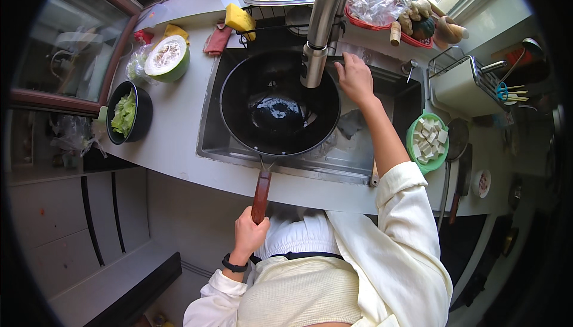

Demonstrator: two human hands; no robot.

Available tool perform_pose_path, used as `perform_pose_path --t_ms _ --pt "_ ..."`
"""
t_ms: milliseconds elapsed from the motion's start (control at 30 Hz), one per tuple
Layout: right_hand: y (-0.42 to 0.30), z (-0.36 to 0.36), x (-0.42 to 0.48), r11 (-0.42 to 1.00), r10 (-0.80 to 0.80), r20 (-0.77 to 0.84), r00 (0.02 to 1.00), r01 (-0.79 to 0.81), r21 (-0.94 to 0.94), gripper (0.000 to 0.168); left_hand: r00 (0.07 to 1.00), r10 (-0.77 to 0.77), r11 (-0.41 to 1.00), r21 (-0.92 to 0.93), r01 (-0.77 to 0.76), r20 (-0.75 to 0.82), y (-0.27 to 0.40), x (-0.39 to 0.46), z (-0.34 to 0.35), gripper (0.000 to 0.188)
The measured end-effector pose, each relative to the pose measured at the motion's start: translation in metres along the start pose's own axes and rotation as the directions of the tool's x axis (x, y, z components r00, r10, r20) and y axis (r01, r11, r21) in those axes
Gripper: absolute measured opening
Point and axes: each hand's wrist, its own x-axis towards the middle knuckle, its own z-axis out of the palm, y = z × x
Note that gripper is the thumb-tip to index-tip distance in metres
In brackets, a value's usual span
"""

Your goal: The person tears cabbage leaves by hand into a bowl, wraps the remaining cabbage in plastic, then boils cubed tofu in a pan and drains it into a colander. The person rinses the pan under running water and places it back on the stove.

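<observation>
My left hand [251, 230] is wrapped around the wooden handle of a black wok [241, 116], and a dark band circles that wrist. The wok sits over the steel sink [380, 148], its inside wet and shiny. Above its right side hangs the metal spout of a kitchen faucet [317, 36]. Reaching across the sink, my right hand [357, 77] is beside the wok's far right rim, close to the faucet's base. Whether its fingers touch anything there cannot be made out. No water stream is visible under the spout.
Left of the sink are a black pot [145, 116] of lettuce, a cut winter melon [177, 69] and a yellow sponge [240, 19]. On the right stand a green colander [425, 165] of tofu cubes, a cleaver [464, 174] and a utensil rack [461, 87]. Behind lies a red basket [374, 24].
</observation>
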Motion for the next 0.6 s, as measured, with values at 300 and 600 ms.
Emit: perform_pose_path --t_ms 300,600 --pt "-0.002 -0.003 -0.021 0.995 -0.033 0.06 0.998 0.028 0.091 0.049 0.998 -0.031 0.999 -0.04 0.033 0.05 0.0 0.015 -0.006 0.019" --pt "0.02 -0.019 -0.08 0.835 0.401 0.0 0.916 -0.366 0.41 0.038 0.99 -0.013 0.997 -0.077 0.024 0.14 -0.006 0.031 -0.013 0.018"
